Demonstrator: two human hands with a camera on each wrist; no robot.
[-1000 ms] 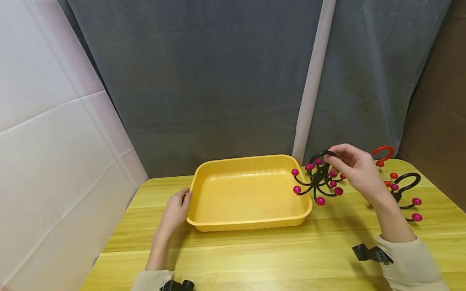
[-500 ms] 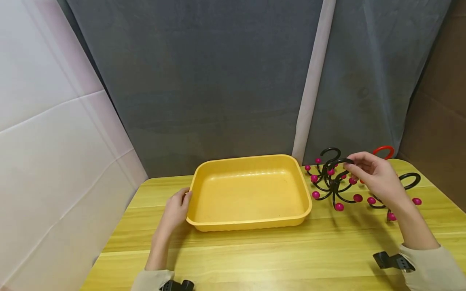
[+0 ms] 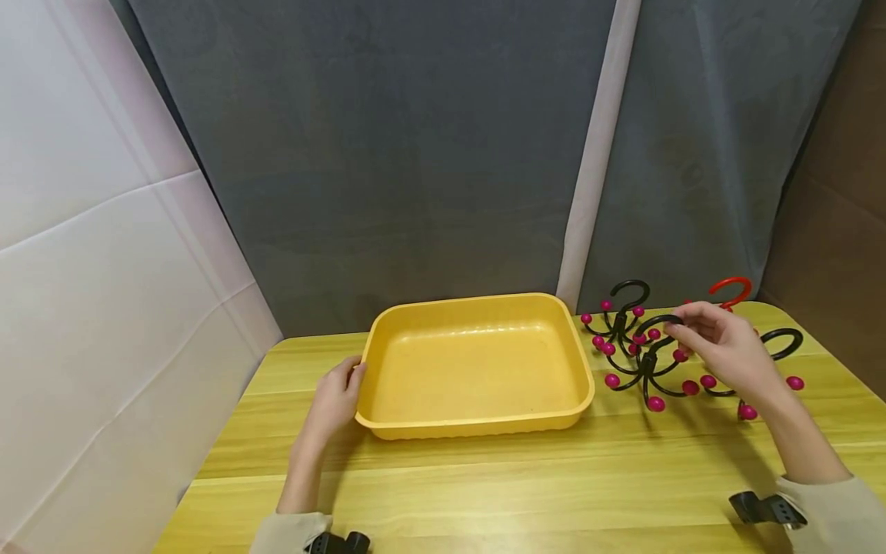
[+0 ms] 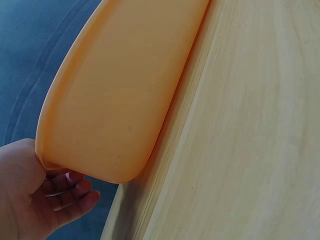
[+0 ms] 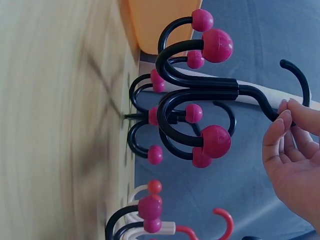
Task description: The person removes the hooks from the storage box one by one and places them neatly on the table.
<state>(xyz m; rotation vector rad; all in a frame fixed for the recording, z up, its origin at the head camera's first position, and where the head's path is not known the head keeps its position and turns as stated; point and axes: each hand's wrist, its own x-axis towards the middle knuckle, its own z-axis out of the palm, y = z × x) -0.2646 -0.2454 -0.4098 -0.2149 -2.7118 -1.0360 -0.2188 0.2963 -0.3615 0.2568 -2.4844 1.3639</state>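
Observation:
My right hand point(image 3: 727, 346) pinches the curved top of a black claw hook point(image 3: 648, 363) whose prongs end in magenta balls. In the right wrist view this claw hook point(image 5: 212, 95) hangs over the wooden table, thumb and fingertips at its bent neck. A second black claw hook point(image 3: 621, 323) stands just behind it and is partly overlapped. On the left, my left hand point(image 3: 335, 396) holds the left rim of a yellow tray point(image 3: 477, 369). The left wrist view has the thumb side at the rim of the tray point(image 4: 115, 100) and the fingers curled beneath.
Another black claw hook point(image 3: 785, 342) stands at the right, partly hidden by my right hand and forearm. Behind it is a claw hook with a red top point(image 3: 739, 288); white prongs show in the right wrist view. A grey curtain point(image 3: 415, 154) borders the table's point(image 3: 484, 492) back.
The held claw hook has moved right and toward me, from over the tray's right rim to beside it, uncovering the second black one. The left hand and tray stay put.

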